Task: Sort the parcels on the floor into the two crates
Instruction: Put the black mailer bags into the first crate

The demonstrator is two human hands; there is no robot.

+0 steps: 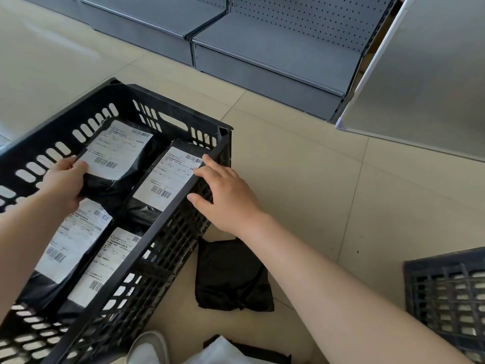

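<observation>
A black slotted crate (168,119) stands on the floor at the left with several black parcels bearing white labels inside. My left hand (63,185) grips the near corner of the far-left parcel (118,153) within the crate. My right hand (223,193) rests on the crate's right rim, fingers spread, touching the edge beside another labelled parcel (165,179). A black parcel (231,277) lies label-down on the floor right of the crate, under my right forearm. A second, dark blue crate (446,290) shows at the right edge.
Grey metal shelving (262,48) lines the far side, and a grey panel (420,74) stands at the right. Another parcel (236,350) with a white surface and a white shoe (149,348) sit at the bottom edge. Beige floor tiles lie between the crates.
</observation>
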